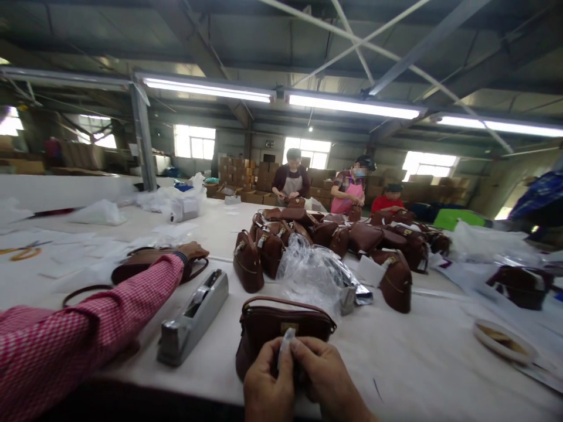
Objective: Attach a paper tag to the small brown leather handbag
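Beside the brown handbag [281,328], both hands [299,375] pinch clear plastic [285,343].

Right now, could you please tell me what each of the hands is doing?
Left hand: closed, pinching a small clear plastic piece in front of the brown bag.
Right hand: closed, pinching the same piece.

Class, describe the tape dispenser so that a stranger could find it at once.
Start at the long white table. Near its front edge, left of the brown bag by the two hands, lies the tape dispenser: grey metal, unlike the leather bags around it.
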The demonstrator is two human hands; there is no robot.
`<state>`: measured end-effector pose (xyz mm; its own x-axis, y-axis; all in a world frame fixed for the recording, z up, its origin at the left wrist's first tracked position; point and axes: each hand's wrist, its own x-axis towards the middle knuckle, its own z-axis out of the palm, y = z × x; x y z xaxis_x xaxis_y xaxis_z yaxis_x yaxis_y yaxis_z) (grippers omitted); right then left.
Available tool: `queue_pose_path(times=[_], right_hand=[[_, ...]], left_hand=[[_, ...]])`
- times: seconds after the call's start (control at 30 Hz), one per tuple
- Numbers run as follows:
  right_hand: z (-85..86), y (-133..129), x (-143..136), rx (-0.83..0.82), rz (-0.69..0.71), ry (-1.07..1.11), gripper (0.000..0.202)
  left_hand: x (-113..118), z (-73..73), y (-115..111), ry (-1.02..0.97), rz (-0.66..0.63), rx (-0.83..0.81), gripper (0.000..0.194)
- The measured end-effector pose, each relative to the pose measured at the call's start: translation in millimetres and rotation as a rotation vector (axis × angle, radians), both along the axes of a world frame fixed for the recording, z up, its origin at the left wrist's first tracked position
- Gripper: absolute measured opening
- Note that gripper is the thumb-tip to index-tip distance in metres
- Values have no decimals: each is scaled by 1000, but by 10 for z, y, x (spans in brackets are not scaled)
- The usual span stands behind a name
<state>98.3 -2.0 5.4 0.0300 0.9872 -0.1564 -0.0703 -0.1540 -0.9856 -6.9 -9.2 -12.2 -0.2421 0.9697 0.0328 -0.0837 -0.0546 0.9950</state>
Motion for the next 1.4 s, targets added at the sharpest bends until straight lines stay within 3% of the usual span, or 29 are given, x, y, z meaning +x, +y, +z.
queue_pose_path(times=[0.23, 0.37, 0.47, 0.53, 0.67, 0.83, 1.0, 1.4], right_hand=[[-41, 31, -81, -123, -56, 177, 68], [-64, 42, -68, -141, 18, 343, 58], [-48, 36, -48, -169, 48, 447, 54], [-33, 31, -38, -196, 45, 482, 52], [-39, 32, -28, -213, 69, 521, 49], [-108, 39, -7, -228, 72, 500, 49], [-141, 48, 32, -238, 105, 483, 49], [-141, 41, 55, -198, 125, 406, 52]], left_hand=[[-77, -82, -31, 300, 111, 341, 32], [-180, -87, -43, 328, 47, 384, 36], [-268, -85, -14, 129, 13, 290, 36], [-310, -104, 31, 38, -15, 123, 37], [-299, -136, 137, -166, -254, -195, 48], [-196, 19, 164, -418, -272, -362, 53], [-171, 171, 134, -460, -249, -357, 48], [-120, 221, 134, -335, -150, -328, 32]])
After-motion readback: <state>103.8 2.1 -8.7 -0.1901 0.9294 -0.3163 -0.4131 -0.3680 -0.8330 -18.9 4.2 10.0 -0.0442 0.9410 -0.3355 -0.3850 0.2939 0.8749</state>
